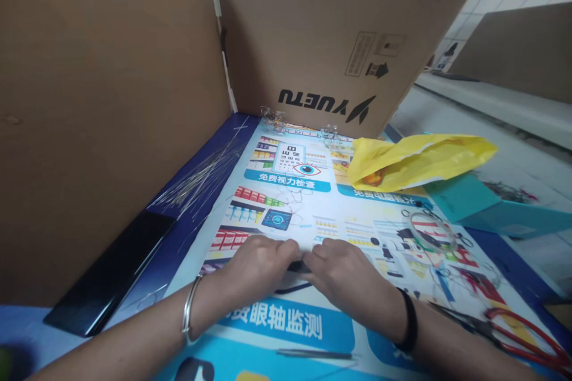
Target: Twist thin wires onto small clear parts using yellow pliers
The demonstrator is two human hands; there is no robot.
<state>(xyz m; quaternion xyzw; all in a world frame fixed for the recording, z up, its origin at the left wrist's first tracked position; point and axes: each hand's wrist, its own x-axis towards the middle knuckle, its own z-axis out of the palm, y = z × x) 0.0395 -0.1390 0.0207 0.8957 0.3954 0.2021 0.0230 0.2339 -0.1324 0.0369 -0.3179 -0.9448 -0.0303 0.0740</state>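
My left hand (261, 262) and my right hand (344, 271) meet over the printed mat (308, 250), fingers curled in a pinch. Between their fingertips shows a small dark piece (297, 266), mostly covered, its kind unclear. A dark curved line lies just below it. Close to me rests a slim metal tool (315, 355), possibly tweezers. Red-handled scissors (509, 330) lie beside my right forearm.
Cardboard panels (313, 30) stand at the back and left. A glossy black slab (111, 274) and thin wires (196, 181) lie left. To the right are a yellow bag (420, 161), a teal box (465, 199) and a wire coil (431, 232). Small wire pieces (330, 135) sit far back.
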